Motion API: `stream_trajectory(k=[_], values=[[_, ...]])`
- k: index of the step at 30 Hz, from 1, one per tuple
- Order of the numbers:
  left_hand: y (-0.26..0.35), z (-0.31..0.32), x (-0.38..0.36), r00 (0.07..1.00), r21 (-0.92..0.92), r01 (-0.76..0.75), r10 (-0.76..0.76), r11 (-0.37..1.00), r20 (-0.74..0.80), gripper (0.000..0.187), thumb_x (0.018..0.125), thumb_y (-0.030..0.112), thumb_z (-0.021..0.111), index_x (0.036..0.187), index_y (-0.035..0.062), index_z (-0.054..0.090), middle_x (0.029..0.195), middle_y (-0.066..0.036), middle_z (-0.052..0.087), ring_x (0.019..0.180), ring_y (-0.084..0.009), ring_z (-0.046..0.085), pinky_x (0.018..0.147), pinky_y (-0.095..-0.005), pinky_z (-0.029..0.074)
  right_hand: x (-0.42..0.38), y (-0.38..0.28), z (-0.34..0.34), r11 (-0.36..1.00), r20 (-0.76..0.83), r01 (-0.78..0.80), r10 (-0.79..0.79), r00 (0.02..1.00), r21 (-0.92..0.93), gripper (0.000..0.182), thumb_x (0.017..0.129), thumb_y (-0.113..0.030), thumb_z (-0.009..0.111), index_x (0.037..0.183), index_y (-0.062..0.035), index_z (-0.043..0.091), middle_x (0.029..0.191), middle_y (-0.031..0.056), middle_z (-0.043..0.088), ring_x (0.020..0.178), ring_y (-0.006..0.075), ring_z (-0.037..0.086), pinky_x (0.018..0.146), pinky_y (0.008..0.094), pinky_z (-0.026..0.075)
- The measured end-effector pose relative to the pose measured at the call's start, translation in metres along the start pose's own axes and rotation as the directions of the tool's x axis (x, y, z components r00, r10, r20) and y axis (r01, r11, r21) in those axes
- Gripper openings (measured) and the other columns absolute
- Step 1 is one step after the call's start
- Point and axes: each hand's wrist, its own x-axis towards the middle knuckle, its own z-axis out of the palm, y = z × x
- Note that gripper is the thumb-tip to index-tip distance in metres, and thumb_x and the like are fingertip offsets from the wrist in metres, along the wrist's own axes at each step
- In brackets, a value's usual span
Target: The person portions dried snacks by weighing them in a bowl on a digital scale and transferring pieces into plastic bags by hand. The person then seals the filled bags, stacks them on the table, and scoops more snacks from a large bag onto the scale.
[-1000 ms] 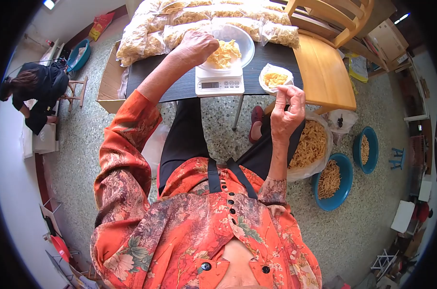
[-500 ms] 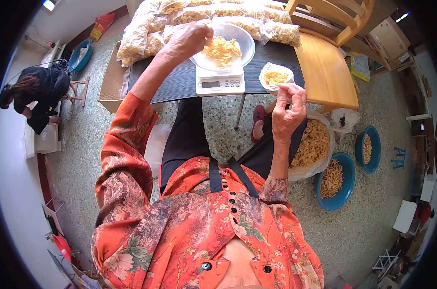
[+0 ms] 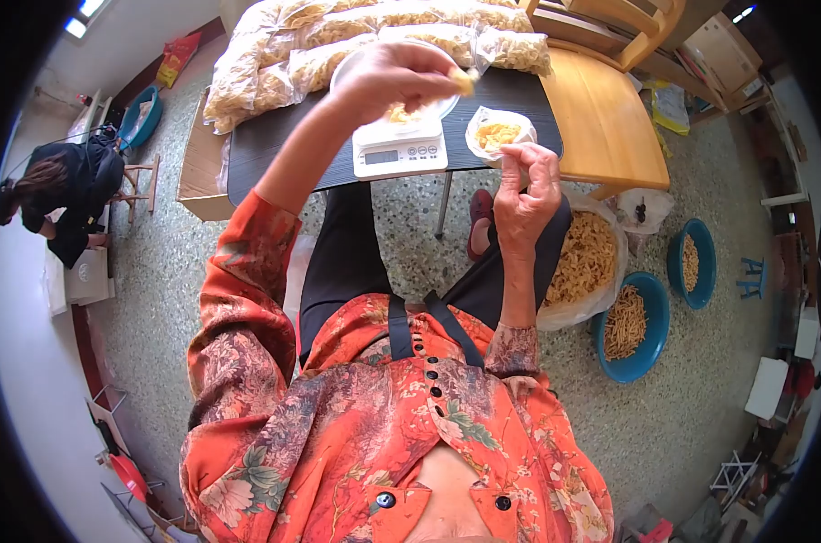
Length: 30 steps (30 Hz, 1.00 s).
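Note:
My left hand is raised over the clear plastic bowl, pinching a few yellow snack flakes at its fingertips. More flakes lie in the bowl, largely hidden beneath the hand. Under the bowl is a white digital scale, whose display I cannot read. Off to the right, my right hand grips the near rim of a small clear plastic bag between thumb and fingers. The bag stands with its mouth up at the table edge, partly filled with yellow flakes.
Filled bags line the back of the dark table. A wooden chair adjoins its right side. On the floor are a large sack of flakes and blue basins of snacks. Another person sits at far left.
My left hand has moved from the bowl's left side rightward across it, now with flakes showing at its fingertips. The right hand stays at the bag's rim. The view has shifted slightly.

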Motion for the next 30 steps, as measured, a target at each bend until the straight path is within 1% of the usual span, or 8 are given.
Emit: stream_trajectory(k=[1,3,5,7,17,24,26,30], values=[[0.009,0.017,-0.003,0.999,0.217,-0.017,0.025,0.976,-0.035,0.023,0.086,0.017,0.079,0.101,0.0002,0.074,0.072,0.002,0.064,0.058,-0.0031,0.054,0.049,-0.0198,0.039,0.000,-0.001,0.000,1.000,0.005,0.011,-0.011,1.000,0.009,0.007,0.085,0.001,0.072,0.090,-0.0015,0.068,0.089,0.0098,0.064,0.087,0.0256,0.065,0.079,0.0357,0.053],[-0.002,0.037,0.007,0.974,0.471,-0.228,0.204,0.852,0.102,0.020,0.084,0.018,0.080,0.097,0.0033,0.075,0.070,0.001,0.064,0.061,-0.0048,0.056,0.051,-0.0237,0.043,0.001,-0.004,-0.001,1.000,0.012,0.026,-0.026,1.000,0.001,0.008,0.085,0.002,0.071,0.091,-0.0015,0.068,0.089,0.0098,0.064,0.088,0.0260,0.065,0.080,0.0358,0.053],[-0.008,0.057,0.011,0.944,0.703,-0.310,0.296,0.640,0.147,0.017,0.078,0.011,0.077,0.094,0.0036,0.075,0.080,-0.009,0.068,0.071,-0.0226,0.066,0.066,-0.0349,0.052,0.000,-0.006,-0.002,1.000,-0.011,0.022,-0.022,1.000,0.003,0.009,0.085,0.003,0.070,0.093,-0.0013,0.068,0.090,0.0098,0.064,0.089,0.0261,0.065,0.080,0.0360,0.053],[-0.016,0.070,0.011,0.915,0.720,-0.353,0.380,0.597,0.134,0.016,0.077,0.008,0.074,0.093,0.0026,0.074,0.087,-0.012,0.068,0.078,-0.0295,0.067,0.070,-0.0374,0.053,0.000,-0.005,-0.004,1.000,-0.013,0.019,-0.019,1.000,-0.002,0.009,0.086,0.003,0.070,0.093,-0.0013,0.068,0.090,0.0099,0.064,0.089,0.0261,0.065,0.080,0.0361,0.053],[-0.016,0.086,0.016,0.915,0.592,-0.381,0.383,0.711,0.129,0.008,0.077,0.006,0.072,0.083,0.0021,0.073,0.081,-0.012,0.068,0.078,-0.0309,0.068,0.072,-0.0394,0.054,-0.004,0.000,-0.008,0.999,-0.047,0.016,-0.017,0.999,-0.033,0.007,0.088,0.000,0.069,0.095,-0.0012,0.067,0.094,0.0114,0.065,0.090,0.0267,0.066,0.081,0.0362,0.053],[-0.015,0.093,0.017,0.921,0.785,-0.341,0.352,0.517,0.168,0.010,0.076,0.010,0.073,0.085,0.0052,0.076,0.083,-0.010,0.069,0.080,-0.0336,0.068,0.072,-0.0416,0.054,-0.005,-0.001,-0.008,1.000,-0.034,-0.022,0.022,0.999,0.001,0.006,0.089,-0.001,0.068,0.095,-0.0015,0.068,0.095,0.0111,0.065,0.091,0.0258,0.065,0.082,0.0365,0.052],[-0.013,0.086,0.019,0.947,0.721,-0.314,0.257,0.618,0.191,0.015,0.076,0.010,0.075,0.090,0.0053,0.076,0.085,-0.010,0.072,0.080,-0.0295,0.071,0.074,-0.0380,0.056,-0.006,0.001,-0.007,0.999,-0.040,-0.041,0.042,0.998,0.028,0.006,0.089,-0.001,0.069,0.095,-0.0015,0.068,0.095,0.0108,0.065,0.091,0.0256,0.065,0.082,0.0364,0.052],[-0.004,0.057,0.009,0.949,0.513,-0.312,0.280,0.800,0.142,0.020,0.077,0.010,0.079,0.096,0.0045,0.076,0.085,-0.009,0.074,0.083,-0.0175,0.072,0.078,-0.0303,0.056,-0.005,-0.001,-0.008,1.000,-0.039,-0.028,0.028,0.999,0.004,0.005,0.088,0.000,0.070,0.093,-0.0014,0.068,0.093,0.0098,0.065,0.090,0.0250,0.065,0.082,0.0359,0.052]])
